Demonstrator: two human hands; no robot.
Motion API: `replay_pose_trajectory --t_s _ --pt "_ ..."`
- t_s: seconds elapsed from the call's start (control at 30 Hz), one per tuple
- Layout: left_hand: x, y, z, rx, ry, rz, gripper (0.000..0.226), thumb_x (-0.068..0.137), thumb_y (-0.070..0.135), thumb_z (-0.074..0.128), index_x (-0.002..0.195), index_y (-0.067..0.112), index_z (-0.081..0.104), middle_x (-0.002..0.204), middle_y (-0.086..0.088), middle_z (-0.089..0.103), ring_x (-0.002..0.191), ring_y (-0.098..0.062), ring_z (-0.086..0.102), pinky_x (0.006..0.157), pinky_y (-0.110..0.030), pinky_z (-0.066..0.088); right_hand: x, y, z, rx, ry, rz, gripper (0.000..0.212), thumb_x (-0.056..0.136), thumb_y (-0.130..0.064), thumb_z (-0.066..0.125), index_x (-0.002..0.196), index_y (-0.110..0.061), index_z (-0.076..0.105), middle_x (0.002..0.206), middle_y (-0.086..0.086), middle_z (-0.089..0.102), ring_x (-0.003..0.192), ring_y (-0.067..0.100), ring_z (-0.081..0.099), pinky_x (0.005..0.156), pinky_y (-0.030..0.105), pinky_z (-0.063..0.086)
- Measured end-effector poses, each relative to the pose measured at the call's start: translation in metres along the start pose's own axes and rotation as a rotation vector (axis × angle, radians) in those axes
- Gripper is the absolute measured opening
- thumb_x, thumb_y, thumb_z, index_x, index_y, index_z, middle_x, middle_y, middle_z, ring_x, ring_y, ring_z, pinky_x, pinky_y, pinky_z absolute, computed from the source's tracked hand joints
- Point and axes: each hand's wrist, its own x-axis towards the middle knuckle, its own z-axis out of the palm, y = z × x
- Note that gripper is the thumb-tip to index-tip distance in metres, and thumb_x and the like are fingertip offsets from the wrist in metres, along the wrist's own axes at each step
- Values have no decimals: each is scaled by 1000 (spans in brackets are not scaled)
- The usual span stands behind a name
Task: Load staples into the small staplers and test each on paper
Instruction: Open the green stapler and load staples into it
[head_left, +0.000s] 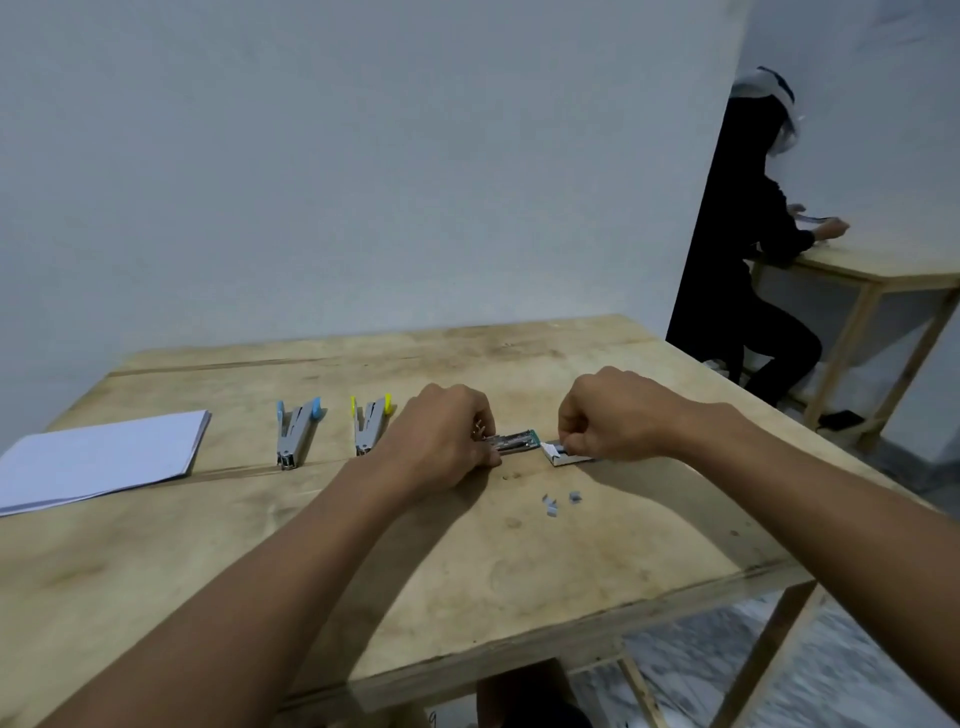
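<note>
My left hand (447, 441) grips a green-tipped small stapler (514, 441) lying flat on the wooden table (519, 561), its metal channel showing toward the right. My right hand (608, 415) pinches into a small white staple box (558, 453) just right of that stapler. Left of my hands lie a yellow-handled stapler (370, 423) and a blue-handled stapler (296, 431), both spread wide. A stack of white paper (98, 457) sits at the table's left edge. Several loose staple pieces (561, 501) lie in front of the box.
The table's right edge runs diagonally close to my right forearm. Beyond it, another person in dark clothes (748, 260) sits at a second wooden table (883, 265). A plain wall stands behind my table.
</note>
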Motion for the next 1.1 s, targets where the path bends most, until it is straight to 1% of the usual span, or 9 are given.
replay_pose_trajectory --t_s 0.13,0.27,0.37,0.43,0.57,0.7,0.8,0.9,1.1 --pt "-3 -3 1 -64 19 -3 19 76 33 80 90 21 74 74 8 63 67 -5 53 48 -13 30 2 2 -4 43 -1 0 12 82 -24 63 72 -20 68 77 -4 71 78 20 65 64 32 51" --pt "-5 -8 3 -155 22 -36 19 75 34 80 88 21 77 70 7 65 66 -5 54 48 -13 34 5 3 -14 181 21 37 5 77 -15 70 73 -14 69 73 -7 71 74 9 65 56 22 44" --pt "-6 -9 5 -199 11 -43 18 75 35 80 87 22 76 65 11 61 66 -5 55 50 -18 35 7 0 -15 332 63 21 15 76 -3 67 84 -16 66 77 -3 72 65 3 67 55 15 46" --pt "-5 -12 6 -231 10 -51 19 75 37 80 88 23 76 67 10 63 69 -6 57 52 -20 35 9 -4 -13 387 61 5 22 80 -4 68 96 -20 67 81 -1 72 53 -4 62 53 10 43" --pt "-5 -18 7 -283 23 -69 23 72 39 82 88 24 77 77 8 71 75 -6 61 56 -17 39 18 -10 -10 402 81 0 10 77 -10 75 82 -20 75 74 -4 74 56 -2 64 62 20 52" --pt "-8 -21 8 -320 104 -66 28 64 38 87 81 20 73 69 10 65 65 -1 56 52 -11 38 21 -12 -8 485 57 30 15 75 -6 79 79 -9 64 65 7 73 62 20 73 64 30 58" --pt "-9 -21 11 -315 152 -58 28 61 39 89 73 22 69 66 8 66 62 -1 55 54 -13 39 24 -14 -9 456 78 28 20 69 -11 85 69 -13 65 63 2 69 52 7 63 56 23 49" --pt "-9 -22 13 -311 168 -52 30 60 40 89 70 22 67 63 9 65 58 1 53 52 -11 37 26 -15 -10 511 94 64 23 63 -13 90 62 -16 67 56 -6 62 51 7 55 56 28 47" --pt "-10 -24 13 -326 150 -34 28 64 39 87 72 21 68 60 9 64 57 -1 53 51 -13 37 28 -17 -15 631 87 90 12 66 -7 87 73 -8 77 72 4 75 62 10 65 61 21 53"
